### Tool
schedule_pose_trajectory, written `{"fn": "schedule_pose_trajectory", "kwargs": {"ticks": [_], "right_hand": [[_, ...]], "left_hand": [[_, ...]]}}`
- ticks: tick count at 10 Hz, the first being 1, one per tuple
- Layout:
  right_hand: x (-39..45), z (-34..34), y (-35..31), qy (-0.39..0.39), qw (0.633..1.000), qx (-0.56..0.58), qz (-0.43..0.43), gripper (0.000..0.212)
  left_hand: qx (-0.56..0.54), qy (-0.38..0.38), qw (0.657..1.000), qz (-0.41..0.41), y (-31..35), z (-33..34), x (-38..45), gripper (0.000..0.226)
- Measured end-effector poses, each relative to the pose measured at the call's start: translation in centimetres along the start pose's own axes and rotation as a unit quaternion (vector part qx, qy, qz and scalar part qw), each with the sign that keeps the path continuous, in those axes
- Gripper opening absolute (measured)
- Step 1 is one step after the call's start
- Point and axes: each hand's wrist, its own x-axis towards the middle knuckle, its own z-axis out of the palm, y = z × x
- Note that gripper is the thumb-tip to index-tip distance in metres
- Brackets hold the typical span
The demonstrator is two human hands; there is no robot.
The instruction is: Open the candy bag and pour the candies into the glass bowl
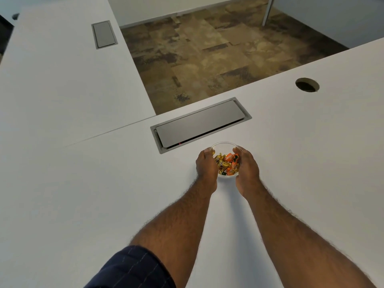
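Observation:
A small clear glass bowl [223, 144] stands on the white table, just in front of a grey cable hatch. Inside it lie several wrapped candies [227, 164], gold and orange. My left hand [205, 166] cups the bowl's left side, fingertips on the rim. My right hand [247, 166] cups its right side the same way. Both hands hide most of the bowl's walls. No candy bag is in view.
A grey cable hatch [199, 123] is set into the table right behind the bowl. A round cable hole [307, 85] lies far right. A second white desk with another hatch [104, 34] joins on the left. Beyond the table's far edge is patterned carpet floor [207, 53].

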Motion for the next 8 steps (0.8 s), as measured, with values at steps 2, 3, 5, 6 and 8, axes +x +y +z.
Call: {"fn": "schedule_pose_trajectory", "kwargs": {"ticks": [2, 3, 5, 6, 8], "right_hand": [[1.4, -1.1, 1.2, 0.016, 0.999, -0.030, 0.005, 0.023], [2.0, -1.5, 1.4, 0.018, 1.000, -0.022, 0.006, 0.029], [2.4, -1.8, 0.9, 0.030, 0.997, -0.076, 0.007, 0.037], [2.0, -1.9, -0.2, 0.056, 0.991, -0.124, -0.002, 0.046], [0.0, -1.7, -2.5, 0.044, 0.968, -0.233, -0.088, 0.055]], "left_hand": [[0.021, -0.008, 1.000, 0.001, -1.5, 0.9, 1.2, 0.034], [0.030, -0.011, 0.999, 0.010, -1.7, 1.3, 1.5, 0.036], [0.060, -0.025, 0.998, 0.004, -1.6, 1.1, 1.8, 0.040], [0.084, -0.049, 0.995, 0.003, -1.3, 0.4, 1.6, 0.043], [0.206, -0.029, 0.975, 0.080, 0.7, -1.1, 0.9, 0.045]]}}
